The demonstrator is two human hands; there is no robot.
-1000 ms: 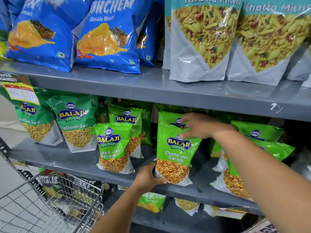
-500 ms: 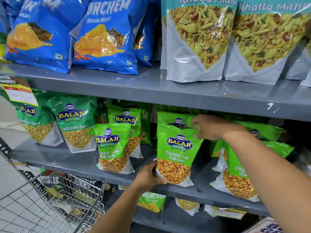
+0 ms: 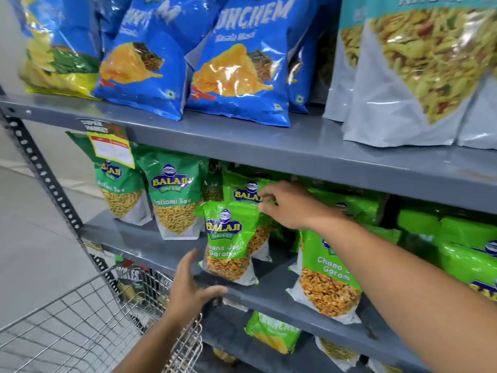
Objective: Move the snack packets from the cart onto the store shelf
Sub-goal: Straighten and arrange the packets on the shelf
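Green Balaji "Chana Jor Garam" snack packets stand on the grey middle shelf (image 3: 271, 296). My right hand (image 3: 291, 207) reaches in from the right. Its thumb and fingers pinch the top right corner of the front packet (image 3: 228, 243), which stands upright near the shelf's front edge, with a second packet (image 3: 242, 188) right behind it. My left hand (image 3: 189, 285) is open with fingers spread, just left of and below that front packet, not touching it. Another such packet (image 3: 326, 278) stands to the right, under my right forearm. The wire cart (image 3: 80, 327) is at the lower left.
Green Ratlami Sev packets (image 3: 174, 200) stand at the left of the same shelf, below a yellow price tag (image 3: 113, 148). Blue Crunchem bags (image 3: 242, 63) and grey Khatta Mitha pouches (image 3: 419, 71) fill the shelf above. More packets lie on the lower shelf (image 3: 271, 332).
The view has swung left and closer. My left hand let go of the bottom of one packet and opened. My right hand moved left onto the top of a neighbouring packet.
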